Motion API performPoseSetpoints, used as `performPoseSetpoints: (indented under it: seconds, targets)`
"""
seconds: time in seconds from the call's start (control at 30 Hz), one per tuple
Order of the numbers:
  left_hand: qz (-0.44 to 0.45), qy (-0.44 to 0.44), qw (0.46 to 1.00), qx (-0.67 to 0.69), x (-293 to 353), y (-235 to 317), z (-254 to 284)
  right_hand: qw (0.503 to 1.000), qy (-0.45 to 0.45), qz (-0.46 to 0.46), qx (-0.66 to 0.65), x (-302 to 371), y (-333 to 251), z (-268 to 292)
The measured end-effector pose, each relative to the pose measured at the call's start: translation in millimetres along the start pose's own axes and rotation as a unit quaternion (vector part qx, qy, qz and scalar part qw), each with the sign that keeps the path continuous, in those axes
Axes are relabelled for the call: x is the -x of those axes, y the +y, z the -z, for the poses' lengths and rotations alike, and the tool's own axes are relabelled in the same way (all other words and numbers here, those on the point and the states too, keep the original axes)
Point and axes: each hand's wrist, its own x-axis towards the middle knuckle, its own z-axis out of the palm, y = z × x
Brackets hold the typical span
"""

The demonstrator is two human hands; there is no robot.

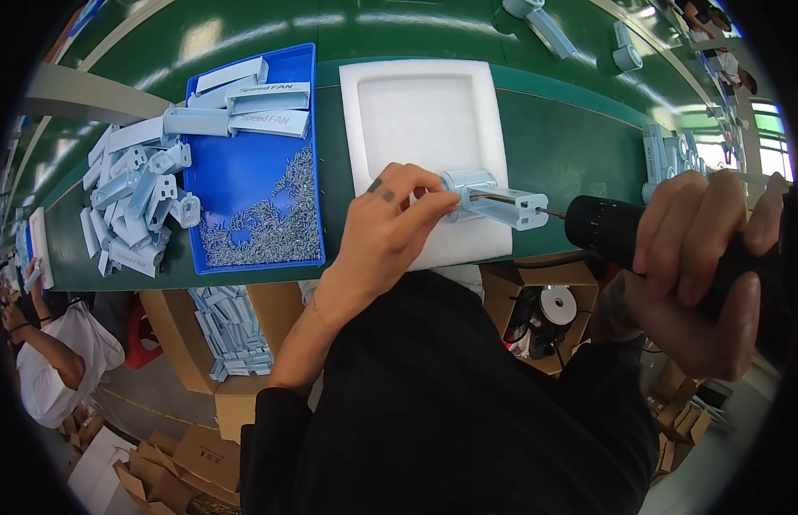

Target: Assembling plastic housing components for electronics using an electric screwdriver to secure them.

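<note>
My right hand [704, 249] is wrapped round a black power screwdriver [601, 227]. Its thin bit points left and meets the end face of a light-blue plastic fan housing [510, 206], at or close to the holes there. The housing has a round barrel at its left and a long open handle part. It lies on a white foam tray [420, 73]. Thumb and fingers of my left hand [395, 219] are pinched at the housing, next to the barrel, where thin dark wires run along the open handle. Whether they grip wire or plastic is hard to see.
Left of the foam, a blue bin [244, 172] holds many small screws [270, 227] and several handle covers [270, 123]. Light-blue handle parts [137, 193] are heaped beside it. More housings [669, 159] stand at the right. Cardboard boxes [279, 322] sit below the table edge; another person [69, 352] is at left.
</note>
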Motion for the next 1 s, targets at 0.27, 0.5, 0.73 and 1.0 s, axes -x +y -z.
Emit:
performPoseSetpoints:
  seconds: [0.27,0.5,0.73,1.0]
  targets:
    - [-0.007,-0.030,0.998,-0.056,1.0,1.5,-17.4,0.998,-0.051,0.020,-0.010,-5.5,6.8,-1.7]
    - [-0.021,-0.007,0.998,-0.056,2.4,-3.4,-22.2,0.998,-0.041,0.042,0.013,-4.6,7.6,-4.0]
    - [0.022,-0.001,1.000,0.002,5.8,-2.5,-19.7,0.982,0.118,0.118,-0.090,12.3,-8.8,19.3]
    - [0.088,-0.021,0.984,0.152,0.9,-3.7,-8.7,0.974,0.197,0.101,-0.057,7.8,-8.2,0.6]
